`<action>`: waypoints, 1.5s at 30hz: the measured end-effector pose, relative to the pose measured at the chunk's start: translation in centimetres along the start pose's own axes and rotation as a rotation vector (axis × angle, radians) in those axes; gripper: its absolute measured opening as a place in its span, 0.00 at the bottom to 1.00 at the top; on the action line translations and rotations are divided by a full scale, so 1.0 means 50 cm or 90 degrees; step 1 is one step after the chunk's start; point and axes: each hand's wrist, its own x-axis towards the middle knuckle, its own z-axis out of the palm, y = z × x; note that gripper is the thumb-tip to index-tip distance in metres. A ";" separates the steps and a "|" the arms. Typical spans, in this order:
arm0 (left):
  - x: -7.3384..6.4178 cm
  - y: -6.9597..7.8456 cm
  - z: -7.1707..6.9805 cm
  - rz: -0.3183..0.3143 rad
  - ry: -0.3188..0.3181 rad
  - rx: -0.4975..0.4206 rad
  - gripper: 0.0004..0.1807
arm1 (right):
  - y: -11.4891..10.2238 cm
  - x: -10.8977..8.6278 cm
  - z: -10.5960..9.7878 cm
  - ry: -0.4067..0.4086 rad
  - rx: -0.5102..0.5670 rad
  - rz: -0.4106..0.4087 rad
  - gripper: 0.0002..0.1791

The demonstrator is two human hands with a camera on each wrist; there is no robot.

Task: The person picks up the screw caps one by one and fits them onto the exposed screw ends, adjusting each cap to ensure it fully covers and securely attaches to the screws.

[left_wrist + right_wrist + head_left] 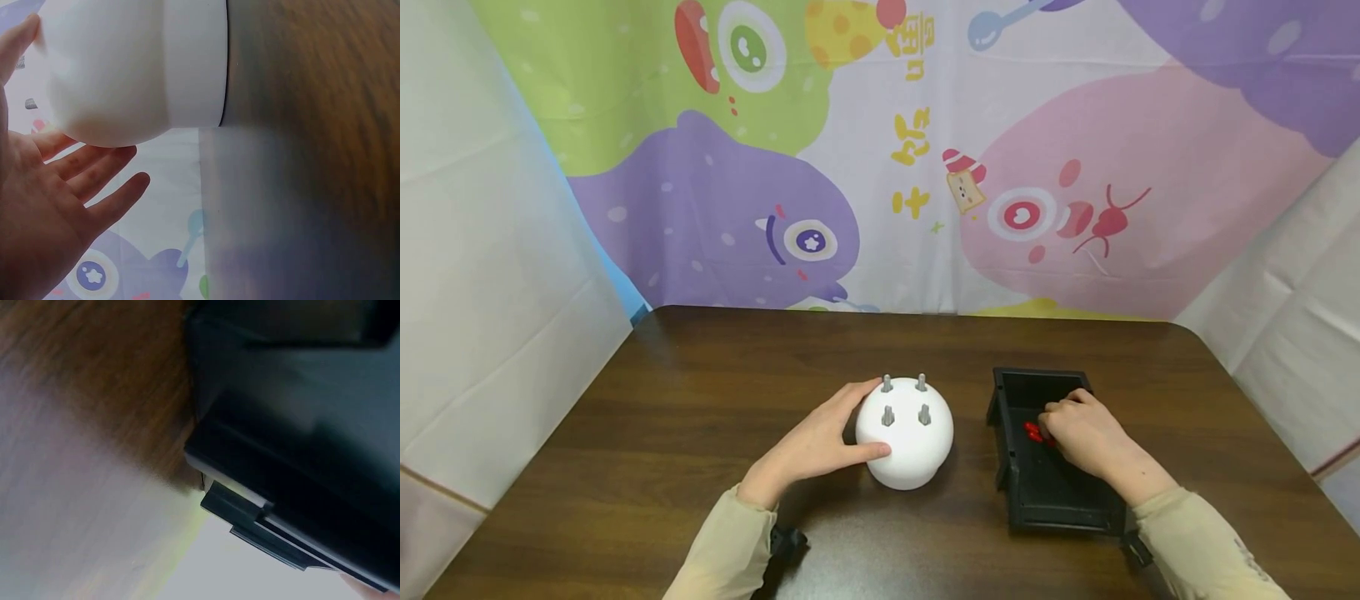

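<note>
Head view shows the left hand (pixel 820 437) cupping the white dome (pixel 904 433) from its left, fingers spread and relaxed. Right of the dome, the right hand (pixel 1086 433) reaches into the black tray (pixel 1045 500), fingers curled over small red pieces (pixel 1033 432); an actual pinch cannot be told. The tray's long axis runs away from the person, and four grey pegs (pixel 887 415) stand atop the dome.

White dome (pixel 905 442) with four grey pegs on top, upright, table centre. Black tray (pixel 1045 487) just right of it, small red pieces (pixel 1033 432) inside.
</note>
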 end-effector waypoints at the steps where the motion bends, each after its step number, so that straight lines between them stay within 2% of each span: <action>1: 0.000 0.000 0.000 -0.001 -0.001 -0.001 0.49 | 0.000 0.000 -0.001 0.000 0.001 0.000 0.17; 7: 0.001 0.002 -0.001 -0.001 -0.002 -0.003 0.49 | 0.001 0.001 -0.006 -0.007 0.016 -0.004 0.17; 18: 0.001 0.004 -0.001 -0.006 -0.006 -0.006 0.49 | 0.000 -0.002 -0.009 0.013 0.056 0.004 0.18; 29: -0.001 0.004 -0.002 -0.009 -0.006 -0.007 0.49 | -0.004 -0.006 -0.030 0.035 0.062 0.007 0.14; 39: -0.002 0.003 -0.002 -0.011 -0.008 -0.010 0.49 | -0.003 -0.010 -0.058 0.091 0.038 -0.005 0.13; 45: -0.001 0.003 -0.002 -0.005 -0.004 -0.011 0.49 | -0.009 -0.011 -0.066 0.112 0.038 0.019 0.10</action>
